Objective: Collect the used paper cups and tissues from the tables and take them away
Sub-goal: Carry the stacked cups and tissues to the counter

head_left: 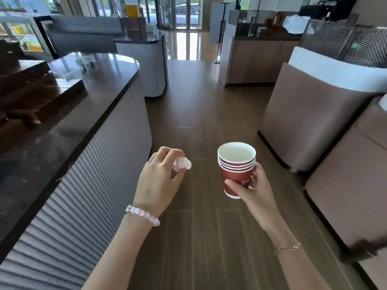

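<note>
At the right-side grip: right hand (255, 186) wraps a stack of paper cups (236, 164), thumb across the front of the red wall, fingers curled round the far side. The cups are nested, with several white rims showing one above another. The stack is upright, mouth up, and the top cup looks empty inside. It is held in the air, resting on nothing.

Just left of that grip, apart from it: left hand (157, 181) pinches a crumpled tissue (182, 163) between thumb and fingertips, the wad poking out past the fingers. Tissue and cups do not touch. On the left wrist a beaded bracelet (143, 214); on the right a thin chain (287, 247).

Below both grips: wood-plank floor (199, 101), an aisle running ahead. Left of the tissue hand, a long counter (94, 91) with ribbed front and dark glossy top. Right of the cup hand, upholstered bench seating (345, 164) with a curved back. Far ahead of the hands, glass doors (178, 13), bright.

Progress, as judged: collecting looks largely done, with cups gathered and stacked, tissue in hand, both hands occupied. Whether other tables hold more cannot be told from this view. What is left appears to be the carrying-off. No bin is visible, so where the load goes is unknown. The tissue could go inside the top cup to free a hand.
</note>
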Motion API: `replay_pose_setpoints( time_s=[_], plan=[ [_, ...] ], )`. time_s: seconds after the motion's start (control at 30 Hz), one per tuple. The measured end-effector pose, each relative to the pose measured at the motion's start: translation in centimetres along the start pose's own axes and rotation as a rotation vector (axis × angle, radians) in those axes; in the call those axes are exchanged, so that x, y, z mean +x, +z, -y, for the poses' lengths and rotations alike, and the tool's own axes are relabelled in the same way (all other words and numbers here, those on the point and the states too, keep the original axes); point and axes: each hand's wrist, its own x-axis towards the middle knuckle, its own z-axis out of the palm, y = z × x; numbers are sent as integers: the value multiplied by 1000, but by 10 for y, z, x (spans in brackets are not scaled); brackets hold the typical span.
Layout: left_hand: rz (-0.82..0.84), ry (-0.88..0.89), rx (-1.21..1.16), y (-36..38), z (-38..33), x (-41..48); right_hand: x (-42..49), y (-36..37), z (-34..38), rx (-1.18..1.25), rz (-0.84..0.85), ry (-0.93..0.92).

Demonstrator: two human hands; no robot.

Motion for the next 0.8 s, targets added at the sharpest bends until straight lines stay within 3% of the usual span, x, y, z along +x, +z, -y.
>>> replay_pose_setpoints(
  time_s=[0.43,0.8],
  plan=[
    [8,39,-36,114,86,198,235,20,-38,-15,-28,25],
    [-10,113,-102,210,175,417,476,53,-54,-28,-109,28]
  ],
)
